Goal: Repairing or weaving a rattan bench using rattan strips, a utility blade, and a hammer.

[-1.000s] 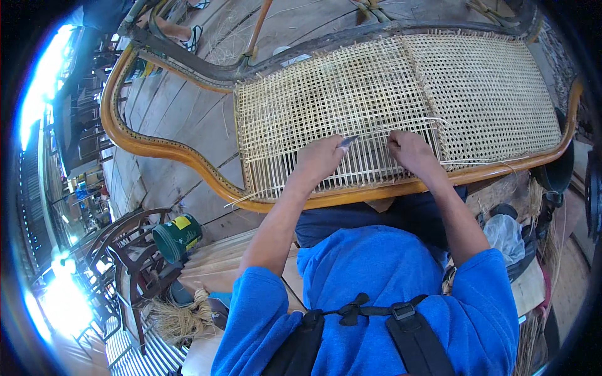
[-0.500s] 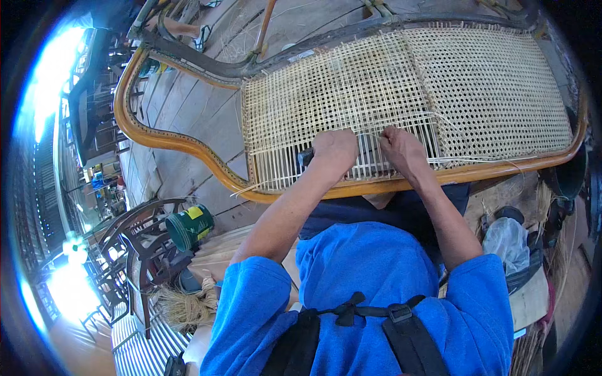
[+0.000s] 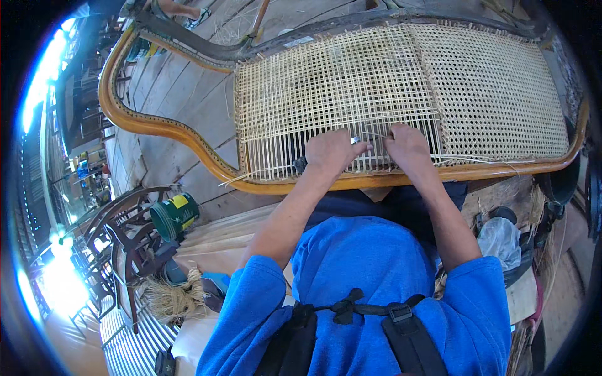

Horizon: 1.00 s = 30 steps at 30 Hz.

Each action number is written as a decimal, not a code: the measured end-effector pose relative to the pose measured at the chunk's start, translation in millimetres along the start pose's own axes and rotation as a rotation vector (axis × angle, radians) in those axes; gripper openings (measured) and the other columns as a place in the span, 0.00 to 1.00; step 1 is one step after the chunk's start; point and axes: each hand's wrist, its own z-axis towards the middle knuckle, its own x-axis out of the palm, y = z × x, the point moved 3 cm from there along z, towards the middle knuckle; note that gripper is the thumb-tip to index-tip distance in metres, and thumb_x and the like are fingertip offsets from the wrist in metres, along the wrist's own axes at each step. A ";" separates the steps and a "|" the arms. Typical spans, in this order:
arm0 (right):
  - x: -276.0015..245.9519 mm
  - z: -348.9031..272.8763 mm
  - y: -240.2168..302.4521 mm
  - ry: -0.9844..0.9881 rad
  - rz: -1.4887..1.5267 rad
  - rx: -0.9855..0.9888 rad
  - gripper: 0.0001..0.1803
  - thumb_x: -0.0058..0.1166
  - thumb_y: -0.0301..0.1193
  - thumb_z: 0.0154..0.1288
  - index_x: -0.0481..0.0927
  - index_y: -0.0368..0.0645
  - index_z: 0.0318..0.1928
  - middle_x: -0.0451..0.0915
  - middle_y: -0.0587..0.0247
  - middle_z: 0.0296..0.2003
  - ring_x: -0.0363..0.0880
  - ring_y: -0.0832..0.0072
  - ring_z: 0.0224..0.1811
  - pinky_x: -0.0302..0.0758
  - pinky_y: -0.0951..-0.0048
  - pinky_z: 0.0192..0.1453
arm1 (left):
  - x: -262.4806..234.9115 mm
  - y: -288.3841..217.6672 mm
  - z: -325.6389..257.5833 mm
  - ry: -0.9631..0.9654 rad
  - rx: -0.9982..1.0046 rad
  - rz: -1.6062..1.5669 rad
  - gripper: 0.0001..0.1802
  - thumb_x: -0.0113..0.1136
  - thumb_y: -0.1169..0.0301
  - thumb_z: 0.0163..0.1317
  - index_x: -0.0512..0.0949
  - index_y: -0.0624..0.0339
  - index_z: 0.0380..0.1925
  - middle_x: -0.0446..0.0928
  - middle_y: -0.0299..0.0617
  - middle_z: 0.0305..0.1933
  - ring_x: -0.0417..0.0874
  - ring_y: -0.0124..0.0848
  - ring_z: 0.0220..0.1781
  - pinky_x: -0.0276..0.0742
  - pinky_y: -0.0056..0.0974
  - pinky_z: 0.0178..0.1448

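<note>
A cane panel [image 3: 332, 81] of pale woven strands fills a wooden furniture frame [image 3: 207, 147] in front of me. My left hand [image 3: 329, 152] is closed over the loosely woven strip near the front rail, its thumb pointing right. A dark tool end [image 3: 300, 165] sticks out of its palm side; the rest of that tool is hidden. A silver band [image 3: 355, 140] shows by the fingers. To the right, my right hand [image 3: 409, 148] pinches at the strands, seemingly on a thin cane strand [image 3: 376, 134] stretching toward my left hand.
Loose strand ends [image 3: 483, 158] lie along the front rail at the right. On the left stand a green bucket [image 3: 174, 216], dark wooden chairs [image 3: 119, 238] and a bundle of fibre [image 3: 169, 291]. A clear plastic bag [image 3: 500, 241] sits at the right. Another person's foot [image 3: 199, 17] shows at the far left.
My left hand has turned, so its thumb and silver band now show. The right hand stays close by at the strands. The whole view has shifted slightly.
</note>
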 end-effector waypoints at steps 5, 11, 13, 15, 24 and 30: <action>3.2 -0.3 0.6 -0.026 -0.052 -0.106 0.13 0.49 0.34 0.55 0.77 0.35 0.31 0.78 0.44 0.32 0.78 0.51 0.38 0.73 0.54 0.45 | -1.3 4.2 -4.3 0.027 -0.062 -0.059 0.35 0.52 0.34 0.50 0.81 0.59 0.28 0.80 0.49 0.24 0.83 0.44 0.28 0.78 0.45 0.31; 12.7 5.3 4.5 0.000 -0.136 -0.034 0.12 0.46 0.34 0.56 0.77 0.36 0.29 0.78 0.45 0.31 0.77 0.50 0.37 0.73 0.54 0.44 | 5.0 10.7 -6.3 0.010 -0.046 -0.078 0.32 0.53 0.38 0.53 0.81 0.60 0.28 0.82 0.48 0.29 0.84 0.41 0.33 0.79 0.43 0.35; 10.6 3.8 7.1 -0.003 -0.168 -0.022 0.12 0.45 0.34 0.57 0.78 0.39 0.31 0.79 0.46 0.32 0.78 0.51 0.38 0.73 0.55 0.45 | 0.3 14.9 -11.8 -0.006 0.003 -0.075 0.27 0.54 0.44 0.56 0.80 0.60 0.28 0.81 0.48 0.28 0.84 0.42 0.32 0.79 0.44 0.35; 11.2 5.7 6.8 0.084 -0.150 -0.014 0.12 0.44 0.34 0.59 0.77 0.39 0.32 0.79 0.45 0.32 0.78 0.50 0.37 0.74 0.55 0.43 | -6.0 23.0 -17.8 -0.093 0.048 -0.102 0.22 0.54 0.50 0.57 0.79 0.60 0.30 0.80 0.49 0.27 0.83 0.43 0.31 0.78 0.46 0.35; 9.1 7.1 0.7 0.136 -0.032 -0.065 0.12 0.49 0.34 0.57 0.80 0.40 0.35 0.79 0.45 0.33 0.78 0.52 0.40 0.74 0.55 0.47 | -10.7 4.9 -2.7 -0.044 0.024 0.038 0.09 0.51 0.71 0.56 0.77 0.61 0.33 0.82 0.48 0.33 0.84 0.44 0.38 0.78 0.46 0.38; 7.5 7.5 1.9 0.139 -0.035 -0.054 0.12 0.49 0.33 0.55 0.79 0.38 0.33 0.79 0.44 0.33 0.78 0.50 0.39 0.73 0.55 0.47 | -5.1 -1.9 -1.9 0.067 0.079 0.129 0.13 0.52 0.64 0.59 0.81 0.60 0.34 0.82 0.48 0.33 0.84 0.42 0.38 0.78 0.45 0.38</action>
